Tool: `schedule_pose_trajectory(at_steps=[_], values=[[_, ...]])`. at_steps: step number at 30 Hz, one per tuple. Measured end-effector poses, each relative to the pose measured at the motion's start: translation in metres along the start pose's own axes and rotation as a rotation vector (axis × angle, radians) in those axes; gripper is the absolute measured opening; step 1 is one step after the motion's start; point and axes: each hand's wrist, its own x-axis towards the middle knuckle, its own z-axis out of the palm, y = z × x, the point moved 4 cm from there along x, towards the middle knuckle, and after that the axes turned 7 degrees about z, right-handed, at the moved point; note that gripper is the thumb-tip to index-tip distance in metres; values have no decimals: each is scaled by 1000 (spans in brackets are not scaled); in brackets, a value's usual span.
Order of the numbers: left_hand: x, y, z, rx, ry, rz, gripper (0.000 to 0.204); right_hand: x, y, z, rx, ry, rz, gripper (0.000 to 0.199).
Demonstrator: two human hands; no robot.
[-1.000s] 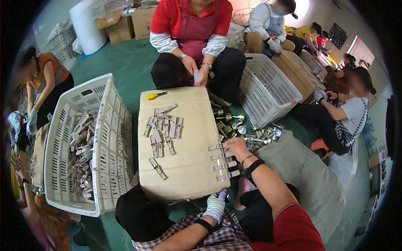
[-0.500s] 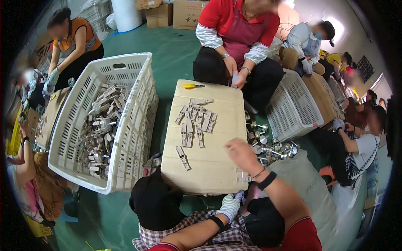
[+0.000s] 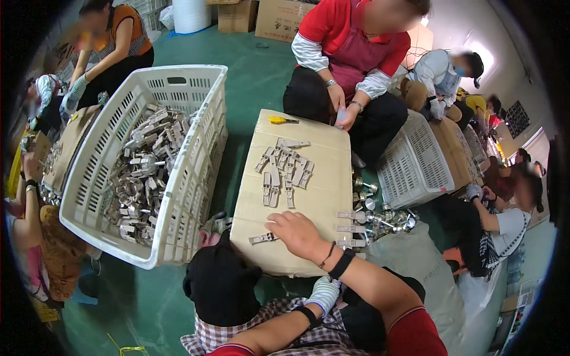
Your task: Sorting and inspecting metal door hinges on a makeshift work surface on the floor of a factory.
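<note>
My right hand [image 3: 297, 236], bare with a dark wristband, lies palm down over the near part of a cardboard-topped work surface [image 3: 320, 178]. Its fingers are on one end of a grey metal clip [image 3: 262, 238], which sticks out to the left. My left hand [image 3: 325, 292], in a striped white glove, is low at the near edge, its fingers curled and partly hidden; what they hold cannot be made out. Farther up lies a loose cluster of similar clips [image 3: 285, 165]. Three clips [image 3: 350, 229] sit in a column at the right edge.
A white crate [image 3: 196, 172] full of metal parts stands at left. Shiny round-headed metal parts [image 3: 386, 219] are heaped by the right edge, beside a pale sack [image 3: 409, 258]. Yellow snips [image 3: 282, 120] lie at the far end, where a co-worker [image 3: 356, 59] sits.
My right hand has moved left from the right edge onto the single clip, which has turned from nearly upright to sideways. My left hand stays low. The view has shifted slightly.
</note>
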Motion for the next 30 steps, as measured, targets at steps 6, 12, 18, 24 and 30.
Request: schedule_pose_trajectory(at_steps=[6, 12, 18, 24, 30], values=[[28, -32, 18, 523, -6, 503, 26, 7, -13, 11, -160, -114, 306, 25], [21, -16, 8, 268, -45, 233, 29, -23, -3, 29, -237, -78, 288, 15], [-7, 19, -7, -176, 27, -75, 33, -32, 37, -21, 353, 55, 375, 12], [-16, 37, -11, -375, 83, -64, 32, -81, 166, -78, 837, 331, 831, 19], [-7, 19, -3, -371, 36, -22, 30, -123, 227, -35, 1157, 478, 1016, 10]])
